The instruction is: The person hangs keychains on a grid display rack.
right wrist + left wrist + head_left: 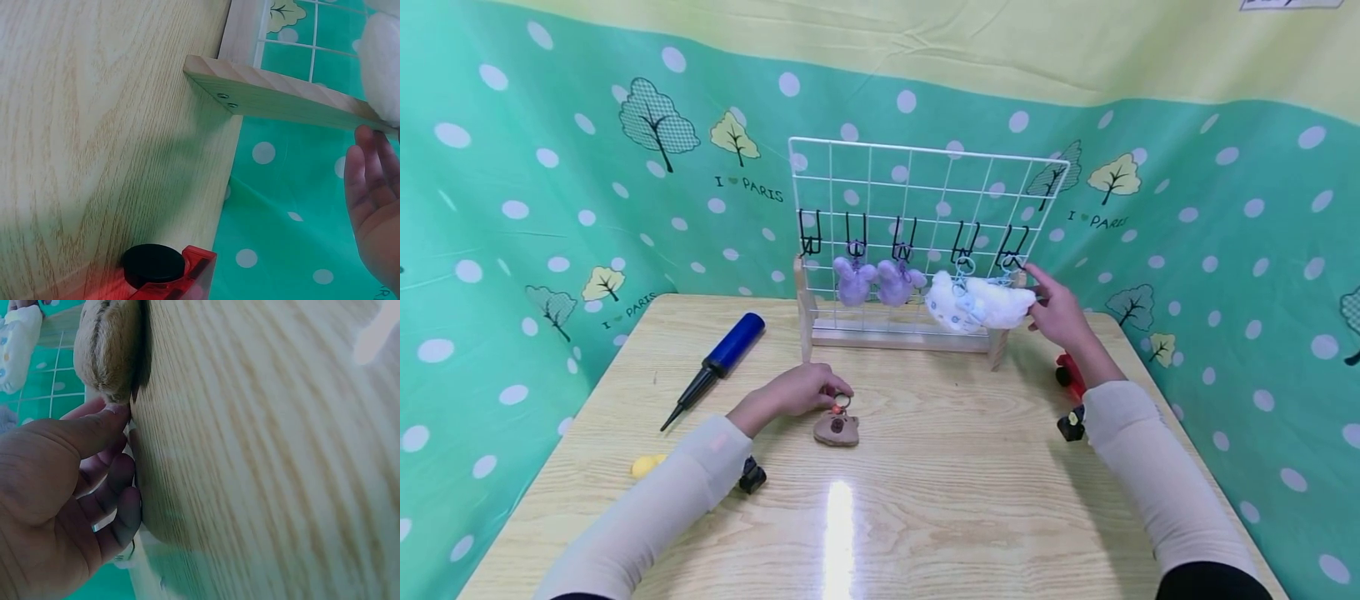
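A brown animal plush keychain (836, 428) lies on the table, and my left hand (805, 389) pinches it at its ring end. In the left wrist view, thumb and index finger meet at the brown plush (107, 350), the other fingers loosely bent. On the right, my right hand (1060, 312) is beside a white plush keychain (1000, 304) hanging from the end hook of a white wire rack (928, 154). Its fingers (355, 178) look fairly straight near the white plush (382, 69); the thumb is out of that view, and contact is unclear.
Two purple plush keychains (895, 283) and another white one (946, 302) hang on the rack. A blue hand pump (733, 343) lies at left, near a yellow object (646, 465). Something red with a black round part (153, 264) lies at the right edge.
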